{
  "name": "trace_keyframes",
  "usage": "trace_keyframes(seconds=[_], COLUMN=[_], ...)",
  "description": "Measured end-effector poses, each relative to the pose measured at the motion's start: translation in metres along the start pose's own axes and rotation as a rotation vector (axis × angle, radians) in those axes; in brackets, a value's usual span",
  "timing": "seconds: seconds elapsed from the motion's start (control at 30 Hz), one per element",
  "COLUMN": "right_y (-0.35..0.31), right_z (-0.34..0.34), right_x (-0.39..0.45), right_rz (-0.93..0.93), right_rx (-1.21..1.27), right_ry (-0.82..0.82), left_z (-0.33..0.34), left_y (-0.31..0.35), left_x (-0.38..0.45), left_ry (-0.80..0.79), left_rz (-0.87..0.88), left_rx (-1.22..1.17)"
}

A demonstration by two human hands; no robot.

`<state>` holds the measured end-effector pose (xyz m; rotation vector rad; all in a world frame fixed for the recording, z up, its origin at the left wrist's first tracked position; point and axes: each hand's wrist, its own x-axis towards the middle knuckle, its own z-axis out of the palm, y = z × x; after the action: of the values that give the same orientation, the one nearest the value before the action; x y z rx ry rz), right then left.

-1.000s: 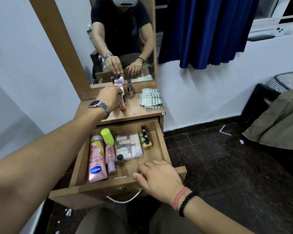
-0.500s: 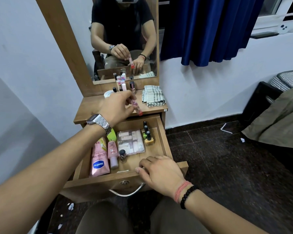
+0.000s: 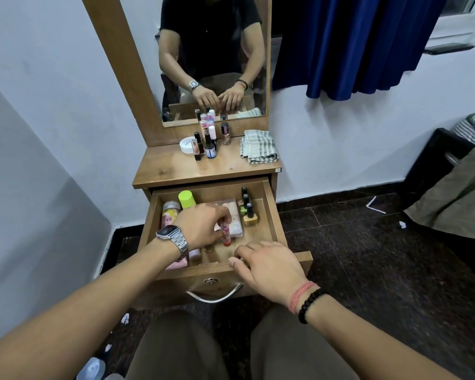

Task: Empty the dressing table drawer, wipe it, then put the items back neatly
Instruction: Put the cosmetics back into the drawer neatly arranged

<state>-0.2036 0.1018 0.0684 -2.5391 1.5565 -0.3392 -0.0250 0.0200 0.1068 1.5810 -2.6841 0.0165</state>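
Note:
The wooden drawer [image 3: 272, 215] stands pulled out below the dressing table top [image 3: 176, 168]. My left hand [image 3: 203, 226] is inside it and pinches a small pink tube with a red cap [image 3: 225, 235], held upright near the drawer floor. My right hand [image 3: 266, 267] rests with curled fingers on the drawer's front edge. In the drawer lie a pink lotion tube [image 3: 170, 215], a lime-capped bottle [image 3: 187, 200], a clear palette box [image 3: 235, 218] and three dark-capped polish bottles [image 3: 248, 212]. Several small bottles [image 3: 209, 144] and a white jar [image 3: 187, 145] stand on the top.
A folded checked cloth [image 3: 259, 146] lies at the right of the table top, under the mirror [image 3: 217, 64]. A blue curtain [image 3: 354, 45] hangs at the right. A bed with an olive cover [image 3: 455, 198] is far right. Paper scraps lie on the dark floor [image 3: 368, 256].
My left hand took the pink tube from the group on the table top and carried it down into the drawer. My right hand stayed on the drawer front.

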Motion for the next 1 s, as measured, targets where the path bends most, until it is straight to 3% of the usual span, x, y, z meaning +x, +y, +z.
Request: trace_keyframes(seconds=[0.27,0.7,0.83,1.0], right_y=[0.000,0.000,0.001,0.000], right_z=[0.001,0.001,0.002,0.001], right_x=[0.000,0.000,0.000,-0.001], right_rz=[0.001,0.006,0.005,-0.007], right_rx=[-0.025,-0.020,-0.020,-0.021], right_ry=[0.002,-0.018,-0.011,-0.022], left_z=[0.011,0.008,-0.016,-0.051], left_y=[-0.001,-0.008,-0.012,-0.046], left_x=[-0.005,-0.003,0.009,0.052], left_ry=[-0.020,-0.026,0.084,0.322], left_rz=[-0.024,-0.029,-0.033,-0.190], left_rx=[0.134,0.107,0.023,-0.165])
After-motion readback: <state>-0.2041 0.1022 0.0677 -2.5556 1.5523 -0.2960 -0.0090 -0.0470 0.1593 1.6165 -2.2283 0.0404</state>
